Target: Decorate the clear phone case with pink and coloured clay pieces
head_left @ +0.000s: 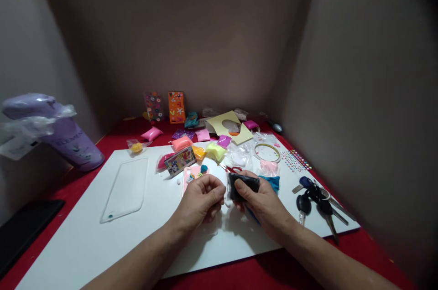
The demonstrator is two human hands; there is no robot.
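Note:
My right hand (265,205) grips a small black packet (252,183) in clear plastic, with the thumb pressed on top. Just left of it, my left hand (201,196) is closed in a pinch; whatever the fingertips hold, if anything, is too small to make out. Partly behind my left hand lies a pink phone case (186,175) with a teal lump (204,168) and other small coloured decorations. Red-handled scissors (234,169) lie just beyond the packet. A blue packet (273,183) sits behind my right hand, and a pale pink one (268,166) is farther back.
A clear phone case (126,187) lies left on the white board (85,240). Several bright packets, a tape roll (267,145) and a cream card (246,134) fill the back. Keys (304,203) and gem stickers (296,160) lie right; a purple bottle (73,142) leans left.

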